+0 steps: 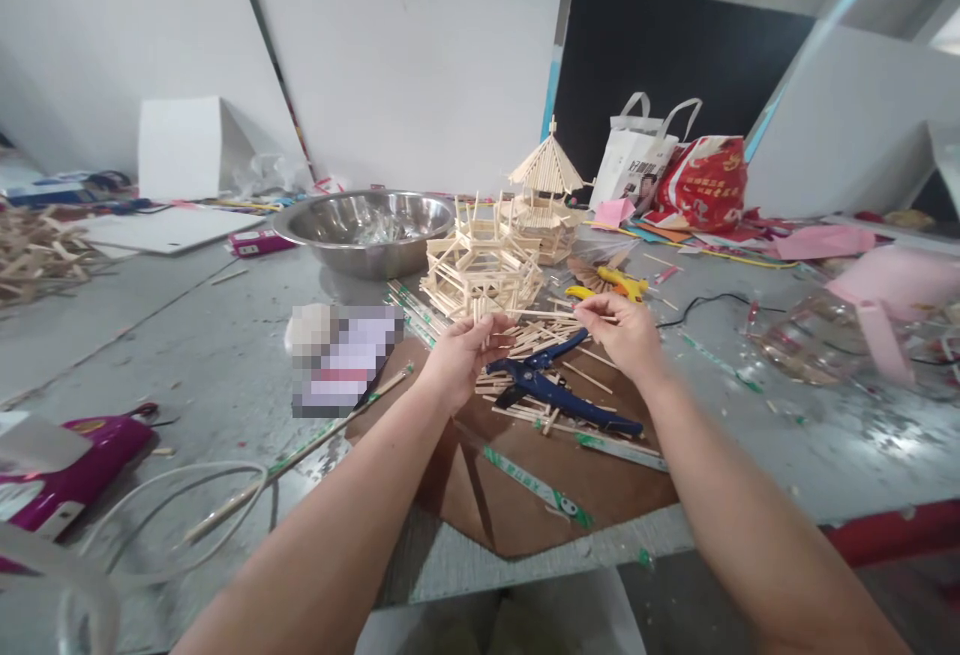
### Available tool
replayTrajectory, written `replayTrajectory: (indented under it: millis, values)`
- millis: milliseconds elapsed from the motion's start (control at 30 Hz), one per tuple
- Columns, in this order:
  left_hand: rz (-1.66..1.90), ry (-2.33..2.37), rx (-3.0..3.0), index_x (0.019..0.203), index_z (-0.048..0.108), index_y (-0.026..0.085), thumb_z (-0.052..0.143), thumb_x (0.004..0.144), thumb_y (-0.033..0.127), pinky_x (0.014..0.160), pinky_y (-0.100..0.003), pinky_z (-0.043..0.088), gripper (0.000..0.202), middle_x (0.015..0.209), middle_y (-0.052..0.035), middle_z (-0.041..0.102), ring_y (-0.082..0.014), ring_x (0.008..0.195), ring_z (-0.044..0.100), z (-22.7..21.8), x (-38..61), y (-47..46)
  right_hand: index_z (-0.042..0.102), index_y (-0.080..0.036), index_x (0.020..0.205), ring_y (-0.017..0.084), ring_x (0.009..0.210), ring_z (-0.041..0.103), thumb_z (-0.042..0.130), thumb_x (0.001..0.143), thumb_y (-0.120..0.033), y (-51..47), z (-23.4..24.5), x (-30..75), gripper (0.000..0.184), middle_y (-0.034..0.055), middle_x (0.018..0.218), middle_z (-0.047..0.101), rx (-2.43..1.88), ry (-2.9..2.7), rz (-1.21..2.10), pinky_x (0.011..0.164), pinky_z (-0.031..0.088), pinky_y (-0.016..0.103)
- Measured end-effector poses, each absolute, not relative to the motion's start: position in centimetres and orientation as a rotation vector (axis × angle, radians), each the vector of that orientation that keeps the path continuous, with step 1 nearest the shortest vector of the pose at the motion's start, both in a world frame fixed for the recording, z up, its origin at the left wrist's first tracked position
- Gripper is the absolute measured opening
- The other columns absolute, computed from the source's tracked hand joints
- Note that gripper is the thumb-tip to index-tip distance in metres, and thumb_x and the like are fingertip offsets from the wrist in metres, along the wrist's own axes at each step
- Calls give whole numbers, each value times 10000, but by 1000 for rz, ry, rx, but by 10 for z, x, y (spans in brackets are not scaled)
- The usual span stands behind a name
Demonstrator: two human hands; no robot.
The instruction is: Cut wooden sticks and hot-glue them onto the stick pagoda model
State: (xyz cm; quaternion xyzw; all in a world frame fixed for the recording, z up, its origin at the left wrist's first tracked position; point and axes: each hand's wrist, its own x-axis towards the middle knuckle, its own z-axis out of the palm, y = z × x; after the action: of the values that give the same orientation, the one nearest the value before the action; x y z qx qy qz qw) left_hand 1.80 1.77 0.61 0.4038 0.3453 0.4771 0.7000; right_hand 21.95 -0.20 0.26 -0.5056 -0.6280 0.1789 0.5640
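Left hand (pixel 463 353) and right hand (pixel 626 333) pinched a thin pale wooden stick (pixel 544 314) by its ends. Likely best held level, lightly

A single head-worn camera looks forward and down across a grey table (pixel 187 355) from its near edge. The left hand (pixel 461 355) and right hand (pixel 626 335) sit close, mid-frame; white boards (pixel 405 65) close the far side.

**What lies where before you**

The stick frame (pixel 481 270) stands just behind your left hand (pixel 461 355) and right hand (pixel 626 335), with a thin stick (pixel 544 313) held between them. The pavilion model (pixel 547 190) stands behind the frame and the bowl (pixel 367 230) to its left. Below your hands, cutters (pixel 559 390) lie on loose sticks (pixel 525 340) on the cardboard sheet (pixel 525 495).
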Motion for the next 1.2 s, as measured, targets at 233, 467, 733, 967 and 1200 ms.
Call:
replayTrajectory:
  millis: [233, 467, 733, 967, 1200]
  values:
    - [977, 742, 819, 787, 543, 116, 477, 756, 181, 618, -257, 472, 98, 768, -79, 641, -136, 645, 608, 7, 17, 18, 547, -177, 607, 45, 380, 423, 658, 591, -252, 1, 2, 220, 136, -71, 458, 476, -805, -1153, 957, 412, 327, 193]
    - [795, 681, 875, 844, 544, 120, 493, 746, 175, 599, -250, 477, 123, 806, -98, 649, -150, 662, 617, 8, 18, 13, 582, -174, 649, 47, 368, 430, 585, 677, -332, -1, 0, 214, 160, -53, 447, 489, -804, -1108, 1131, 406, 335, 199]
    - [606, 666, 938, 819, 559, 118, 532, 720, 191, 602, -282, 478, 126, 844, -108, 646, -183, 677, 623, 4, 22, 7, 569, -157, 639, 42, 345, 422, 586, 674, -346, -2, -6, 202, 192, -52, 463, 491, -865, -1153, 1210, 370, 285, 190]
    - [598, 679, 961, 841, 564, 125, 549, 705, 212, 566, -268, 475, 162, 843, -98, 638, -174, 643, 619, 2, 24, 6, 560, -162, 634, 46, 354, 423, 552, 701, -361, 0, -10, 201, 210, -52, 464, 488, -859, -1163, 1208, 380, 292, 195]
    - [837, 888, 1034, 851, 568, 126, 572, 679, 245, 541, -242, 467, 209, 792, -75, 629, -140, 591, 604, 10, 23, 9, 544, -158, 608, 45, 344, 420, 552, 694, -377, 0, -10, 201, 235, -48, 458, 494, -871, -1105, 1252, 361, 290, 184]
